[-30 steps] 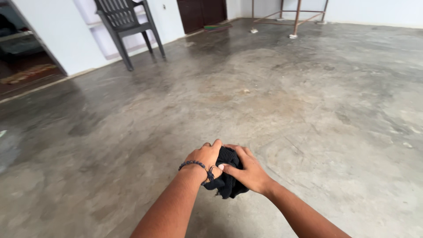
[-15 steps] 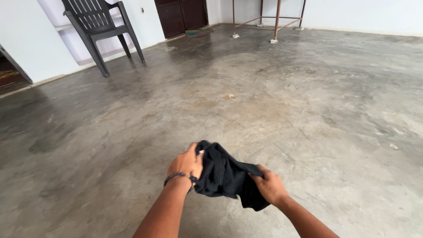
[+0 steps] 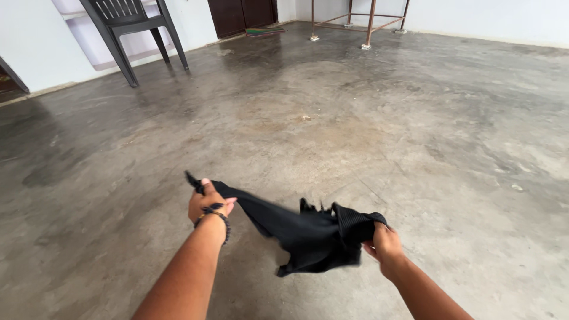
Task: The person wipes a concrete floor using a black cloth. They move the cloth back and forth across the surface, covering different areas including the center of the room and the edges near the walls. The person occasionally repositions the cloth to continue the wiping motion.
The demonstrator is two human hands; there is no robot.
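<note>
A black ribbed cloth point(image 3: 302, 231) hangs stretched between both my hands above a bare concrete floor point(image 3: 367, 124). My left hand point(image 3: 204, 202), with a dark bead bracelet on its wrist, is closed on the cloth's left corner. My right hand point(image 3: 385, 244) grips the cloth's right edge, where a thick ribbed hem folds over my fingers. The middle of the cloth sags and looks blurred from motion.
A dark plastic chair point(image 3: 127, 29) stands at the far left by a white wall. A rusty metal frame point(image 3: 367, 21) stands at the back, with dark wooden doors point(image 3: 240, 15) to its left. A doorway edge shows at the far left.
The cloth was bunched in a ball between both hands. My hands have pulled apart, left going left and right going right, and the cloth has opened out between them.
</note>
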